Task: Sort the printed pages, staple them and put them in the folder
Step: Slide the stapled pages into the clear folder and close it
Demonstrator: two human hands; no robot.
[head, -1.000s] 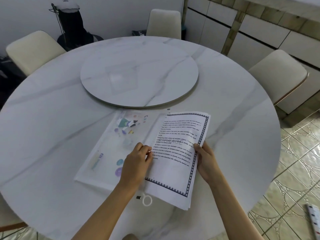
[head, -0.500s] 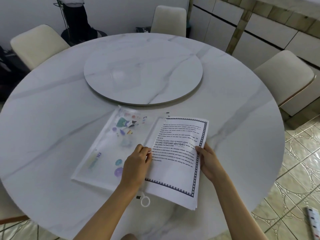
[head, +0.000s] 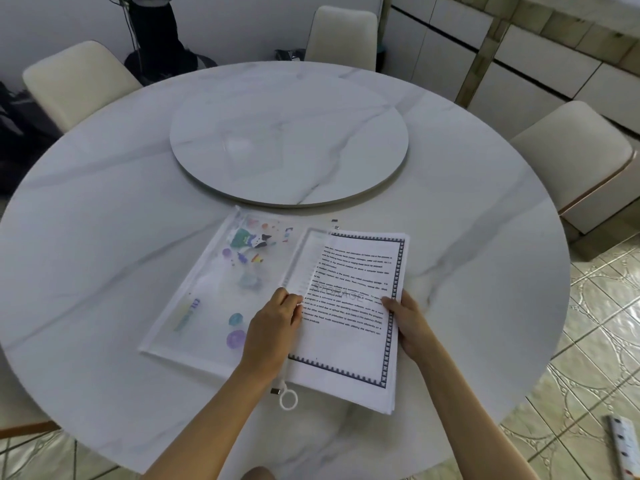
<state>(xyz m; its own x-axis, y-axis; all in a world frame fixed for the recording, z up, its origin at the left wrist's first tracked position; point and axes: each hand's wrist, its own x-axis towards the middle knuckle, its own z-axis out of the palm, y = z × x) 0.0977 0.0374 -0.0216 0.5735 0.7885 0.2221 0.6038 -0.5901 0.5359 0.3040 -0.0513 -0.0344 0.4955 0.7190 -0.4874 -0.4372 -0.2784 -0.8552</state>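
White zipper ring (head: 288, 400) lies nearest on the marble table (head: 104, 254). Left hand (head: 273, 327) pinches the lifted edge of the see-through cartoon folder (head: 207, 292), right hand (head: 410, 323) grips the printed pages (head: 353, 341) by their right side, their left side tucked under that edge. Lazy Susan (head: 287, 143) sits behind.

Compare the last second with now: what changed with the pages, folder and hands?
The printed pages have slid slightly left, further into the folder, under its flap, pushed by the right hand. No grip changed: the left hand still pinches the flap's edge, the right still holds the stack's right edge. The folder stays put.
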